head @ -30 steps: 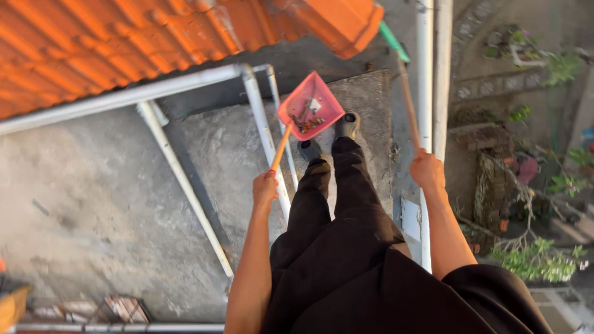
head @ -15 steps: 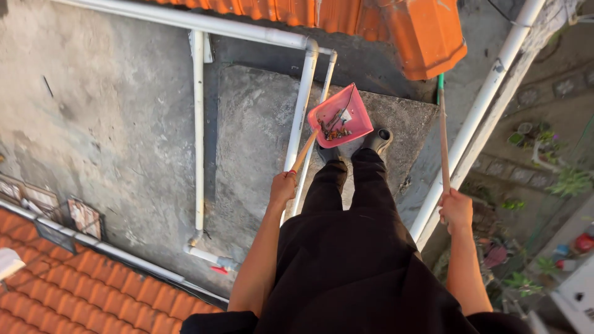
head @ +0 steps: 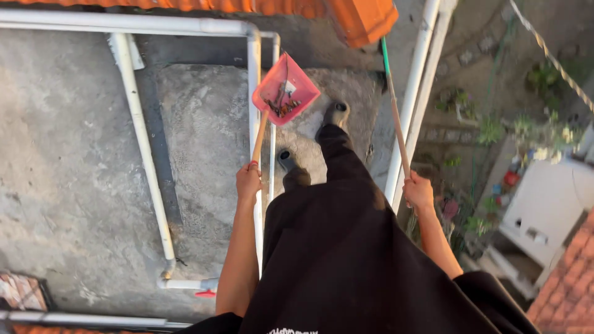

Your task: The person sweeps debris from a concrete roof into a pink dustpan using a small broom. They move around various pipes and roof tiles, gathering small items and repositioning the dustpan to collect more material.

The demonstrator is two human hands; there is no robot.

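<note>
Head view: left hand [head: 248, 180] clamped on dustpan [head: 284, 88] handle — pan held level over slab [head: 204, 124] beside white pipe [head: 254, 93], debris stays in. Right hand [head: 419, 192] closed round broom stick [head: 396, 117], held upright near slab's right edge, clear of feet.

Left hand [head: 248, 182] on the handle below the dustpan [head: 285, 88], debris [head: 283, 106] in its tray, just left of the feet. Right hand [head: 419, 190] gripping the broom pole [head: 394, 111], beside the pipes [head: 413, 93] at the ledge's right edge.
</note>
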